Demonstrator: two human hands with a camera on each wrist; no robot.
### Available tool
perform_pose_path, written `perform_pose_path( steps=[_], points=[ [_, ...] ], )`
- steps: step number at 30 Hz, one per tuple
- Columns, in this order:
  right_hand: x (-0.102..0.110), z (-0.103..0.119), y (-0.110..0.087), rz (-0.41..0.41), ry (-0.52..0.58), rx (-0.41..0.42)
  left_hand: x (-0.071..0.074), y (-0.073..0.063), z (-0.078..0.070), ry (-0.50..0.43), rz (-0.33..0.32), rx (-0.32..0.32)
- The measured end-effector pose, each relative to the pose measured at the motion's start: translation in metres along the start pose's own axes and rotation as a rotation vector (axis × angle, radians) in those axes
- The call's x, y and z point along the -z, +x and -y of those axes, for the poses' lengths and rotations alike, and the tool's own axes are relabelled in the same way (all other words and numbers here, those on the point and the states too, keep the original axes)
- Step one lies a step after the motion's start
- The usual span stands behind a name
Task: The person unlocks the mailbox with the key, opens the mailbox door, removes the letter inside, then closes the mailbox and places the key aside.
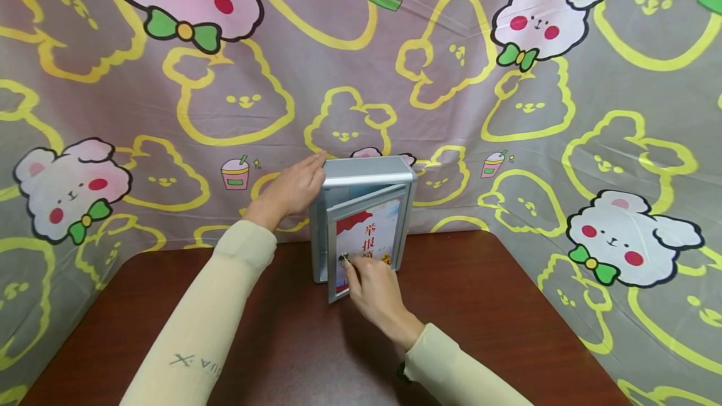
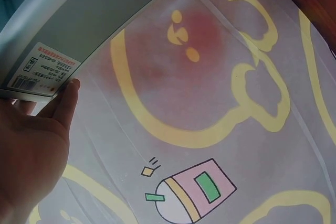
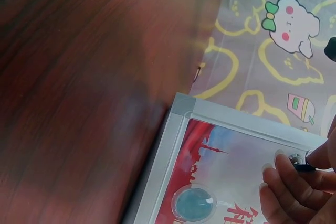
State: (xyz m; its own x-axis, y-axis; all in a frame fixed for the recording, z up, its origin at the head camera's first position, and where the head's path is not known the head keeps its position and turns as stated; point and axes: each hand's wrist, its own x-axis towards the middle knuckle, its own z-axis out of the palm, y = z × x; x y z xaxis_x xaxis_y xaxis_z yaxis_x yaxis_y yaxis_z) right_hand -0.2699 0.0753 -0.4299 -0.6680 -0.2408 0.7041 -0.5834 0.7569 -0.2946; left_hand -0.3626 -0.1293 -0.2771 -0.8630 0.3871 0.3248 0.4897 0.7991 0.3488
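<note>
A silver metal report box [image 1: 366, 169] stands upright on the table, its framed front door [image 1: 378, 221] swung partly outward at the left side. Red characters are printed on the door's poster. My left hand [image 1: 293, 186] holds the box's upper left edge; in the left wrist view its fingers [image 2: 66, 103] lie against the edge beside a white barcode label [image 2: 42, 69]. With thumb and fingers my right hand [image 1: 375, 287] pinches a small dark-headed key at the door's lock [image 3: 296, 159]. The key is mostly hidden by the fingers.
The brown wooden table [image 1: 271, 343] extends around the box. Behind it hangs a patterned cloth [image 1: 440, 130] with cartoon rabbits, close to the box's back. A round clear disc [image 3: 194, 204] sits on the door poster.
</note>
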Motion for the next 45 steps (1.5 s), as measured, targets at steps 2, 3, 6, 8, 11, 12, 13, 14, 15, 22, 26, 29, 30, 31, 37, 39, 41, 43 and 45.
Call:
perform_pose_path(
  steps=[2, 3, 6, 8, 11, 12, 13, 14, 15, 22, 26, 29, 30, 31, 37, 39, 41, 43, 45],
  points=[
    [0.001, 0.0, 0.0, -0.001, -0.004, 0.002, 0.0, 0.0, 0.0, 0.001, -0.002, -0.001],
    [0.001, 0.0, 0.0, -0.004, -0.007, 0.003, 0.0, 0.0, 0.0, 0.005, -0.002, -0.001],
    [0.002, -0.001, -0.001, -0.008, -0.01, 0.006, 0.0, 0.002, 0.0, 0.011, -0.005, -0.012],
    [0.003, -0.001, -0.001, -0.009, -0.009, 0.006, -0.001, 0.003, 0.0, 0.014, -0.006, -0.014],
    [0.004, -0.001, -0.002, -0.007, -0.004, 0.002, -0.001, 0.003, -0.001, 0.009, -0.003, -0.009],
    [0.004, -0.001, -0.002, -0.006, -0.003, -0.001, -0.001, 0.003, -0.002, 0.009, -0.002, -0.006],
    [0.004, -0.001, -0.002, -0.004, -0.002, -0.003, -0.001, 0.003, -0.001, 0.008, -0.001, -0.004],
    [0.005, -0.002, -0.002, -0.004, 0.0, -0.004, -0.001, 0.003, -0.002, 0.006, 0.0, -0.003],
    [0.005, -0.002, -0.003, -0.003, 0.001, -0.007, -0.001, 0.003, -0.002, 0.005, 0.0, -0.004],
    [0.008, -0.002, -0.004, 0.009, 0.017, -0.029, 0.0, 0.003, -0.001, 0.009, -0.01, -0.023],
    [0.011, -0.002, -0.005, 0.017, 0.037, -0.036, 0.0, 0.003, -0.001, 0.002, -0.013, -0.022],
    [0.012, -0.002, -0.006, 0.029, 0.043, -0.041, -0.001, 0.003, -0.001, -0.003, -0.013, -0.018],
    [0.013, -0.002, -0.007, 0.033, 0.045, -0.042, -0.001, 0.002, 0.0, -0.003, -0.012, -0.016],
    [0.013, -0.002, -0.007, 0.036, 0.046, -0.042, -0.001, 0.002, 0.0, -0.004, -0.011, -0.013],
    [0.015, -0.003, -0.01, 0.045, 0.051, -0.045, -0.002, 0.001, 0.0, -0.005, -0.007, -0.008],
    [0.016, -0.003, -0.01, 0.046, 0.051, -0.046, -0.002, 0.002, -0.001, -0.002, -0.005, -0.008],
    [0.017, -0.003, -0.011, 0.048, 0.056, -0.045, -0.002, 0.002, -0.001, -0.001, -0.005, -0.007],
    [0.018, -0.003, -0.011, 0.05, 0.058, -0.043, -0.002, 0.002, -0.002, 0.0, -0.006, -0.004],
    [0.019, -0.003, -0.012, 0.052, 0.062, -0.041, -0.002, 0.001, -0.003, 0.002, -0.006, -0.003]
  ],
)
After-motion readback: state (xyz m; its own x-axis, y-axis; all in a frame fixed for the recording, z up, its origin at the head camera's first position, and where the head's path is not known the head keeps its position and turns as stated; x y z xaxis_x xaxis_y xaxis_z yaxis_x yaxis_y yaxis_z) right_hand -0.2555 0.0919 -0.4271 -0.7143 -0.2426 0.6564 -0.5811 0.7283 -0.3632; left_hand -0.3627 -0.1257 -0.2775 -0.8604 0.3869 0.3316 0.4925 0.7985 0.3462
